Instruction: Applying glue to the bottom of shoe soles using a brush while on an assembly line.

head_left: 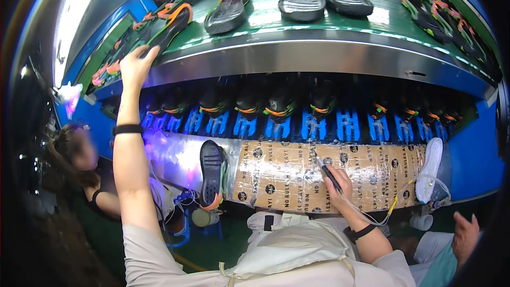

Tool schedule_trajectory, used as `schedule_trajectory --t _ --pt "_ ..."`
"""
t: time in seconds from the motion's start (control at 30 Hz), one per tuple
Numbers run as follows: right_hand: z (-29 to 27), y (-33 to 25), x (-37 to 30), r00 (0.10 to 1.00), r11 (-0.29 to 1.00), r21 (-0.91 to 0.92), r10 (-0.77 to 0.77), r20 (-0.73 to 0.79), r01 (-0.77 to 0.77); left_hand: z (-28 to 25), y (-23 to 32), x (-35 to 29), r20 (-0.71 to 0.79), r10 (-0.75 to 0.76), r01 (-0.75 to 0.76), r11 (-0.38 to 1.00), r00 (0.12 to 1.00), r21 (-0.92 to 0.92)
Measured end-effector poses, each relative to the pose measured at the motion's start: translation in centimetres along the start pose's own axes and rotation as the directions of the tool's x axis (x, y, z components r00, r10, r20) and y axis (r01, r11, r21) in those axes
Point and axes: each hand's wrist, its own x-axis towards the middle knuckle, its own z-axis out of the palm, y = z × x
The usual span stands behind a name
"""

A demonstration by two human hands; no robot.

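Observation:
My left hand (137, 66) reaches up to the far left, onto the green conveyor belt (265, 15). Its thumb and fingers are at the near end of a black shoe upper with orange and green trim (171, 27), apparently gripping it; the contact is partly hidden. Low over the workbench, my right hand (339, 182) is closed round a slim pen-shaped tool (330, 174) with a dark grip and a pale tip. A thin cord (366, 217) trails from it. Left of the cardboard, a black shoe with its sole up (211, 172) lies on the bench.
Printed cardboard (287, 180) under clear film covers the bench. A white shoe-shaped piece (429, 170) lies at its right end. Blue holders (313, 126) bearing shoes line the shelf below the belt. Several shoes (303, 0) sit above. A person (79, 151) is left; another person's hand (465, 236) is right.

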Motion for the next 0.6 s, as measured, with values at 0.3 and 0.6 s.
schedule_trajectory --t 0.3,0.6 --pt "-0.1 0.2 0.2 0.996 0.997 -0.054 0.058 0.066 -0.054 5.2 3.8 3.6 -0.107 0.079 -0.07 0.994 0.991 0.085" --pt "0.3 0.2 0.6 0.995 0.998 -0.055 0.039 0.089 -0.034 2.0 -16.5 7.5 0.05 -0.034 -0.018 0.621 0.998 0.784"
